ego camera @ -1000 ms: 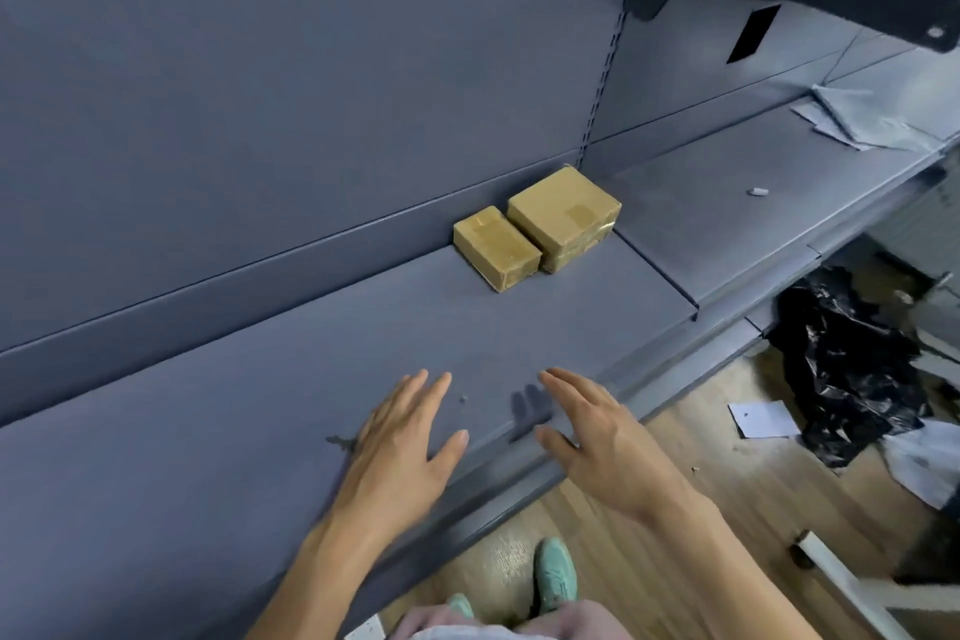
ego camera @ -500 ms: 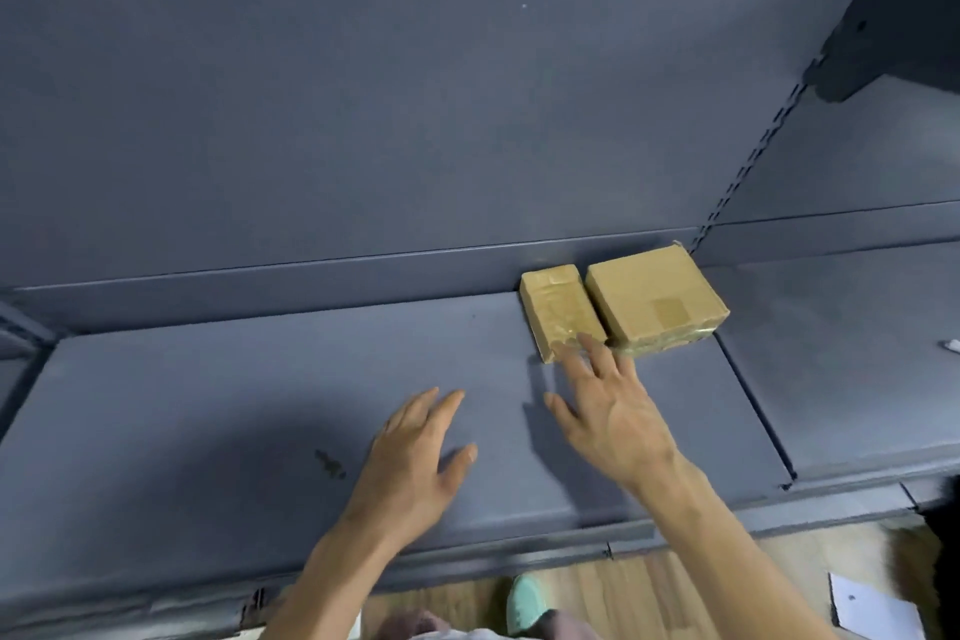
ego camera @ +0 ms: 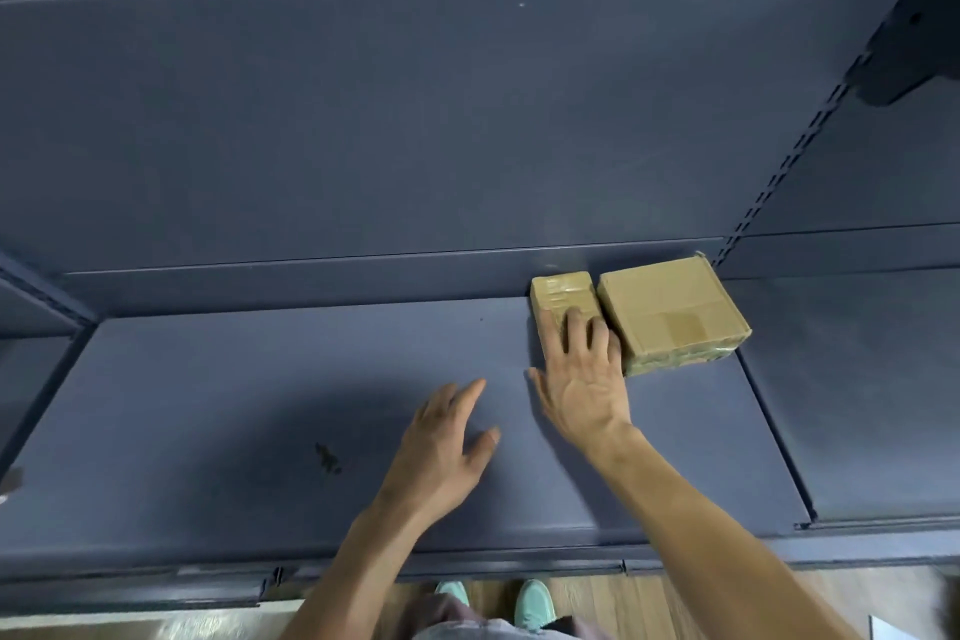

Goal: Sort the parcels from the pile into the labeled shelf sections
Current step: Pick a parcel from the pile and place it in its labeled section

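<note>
Head view: two parcels were found side by side and touching at the back right of the dark blue shelf (ego camera: 260, 405), against the back panel (ego camera: 363, 120) and just left of the slotted upright (ego camera: 779, 161). The smaller parcel (ego camera: 561, 294) was covered at its near end by the flat, straight fingers of the right hand (ego camera: 582, 379). Nothing was gripped, and the contact was judged a push or squaring-up rather than a hold. The left hand (ego camera: 441, 452) was held spread and relaxed over the shelf, grasping nothing; contact with the surface could not be confirmed.

Progress was judged early. Two parcels were placed, but neither the pile nor any section label was seen, so the remainder could not be counted.

Both parcels were noted as flat rectangular cartons of brown card, bound in glossy clear tape that was wrinkled at the edges. The larger parcel (ego camera: 670, 312) was squarer and bore a taped patch on top. Shelf and panel were recorded as smooth, matt painted metal, with a dark scuff (ego camera: 327, 457) towards the front. Wooden floor (ego camera: 649, 603) and mint-green shoes (ego camera: 532, 600) were seen below.
</note>
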Demonstrator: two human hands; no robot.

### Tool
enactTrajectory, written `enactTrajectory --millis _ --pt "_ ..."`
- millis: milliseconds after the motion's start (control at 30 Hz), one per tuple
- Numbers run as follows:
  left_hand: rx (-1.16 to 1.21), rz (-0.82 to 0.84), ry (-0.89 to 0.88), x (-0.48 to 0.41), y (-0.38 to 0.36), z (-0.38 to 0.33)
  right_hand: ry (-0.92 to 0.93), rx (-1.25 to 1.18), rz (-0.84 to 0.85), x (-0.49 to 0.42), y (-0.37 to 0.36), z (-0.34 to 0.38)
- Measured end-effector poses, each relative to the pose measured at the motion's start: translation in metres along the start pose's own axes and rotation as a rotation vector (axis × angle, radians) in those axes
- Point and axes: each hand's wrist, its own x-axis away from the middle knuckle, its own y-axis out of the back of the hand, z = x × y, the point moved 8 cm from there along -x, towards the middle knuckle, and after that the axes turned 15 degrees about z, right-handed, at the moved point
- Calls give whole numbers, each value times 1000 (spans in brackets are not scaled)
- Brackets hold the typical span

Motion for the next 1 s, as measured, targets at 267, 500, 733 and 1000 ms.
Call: enactTrajectory --millis 267,500,733,1000 --pt "213 -11 -57 -17 9 -7 -19 -136 -69 12 6 -4" --pt "731 26 11 -31 5 -4 69 -544 -110 41 12 0" --pt "1337 313 -248 -31 -11 -51 250 -1003 -48 84 32 9" --pt "1203 151 -171 -25 0 -59 226 -778 -79 100 46 10"
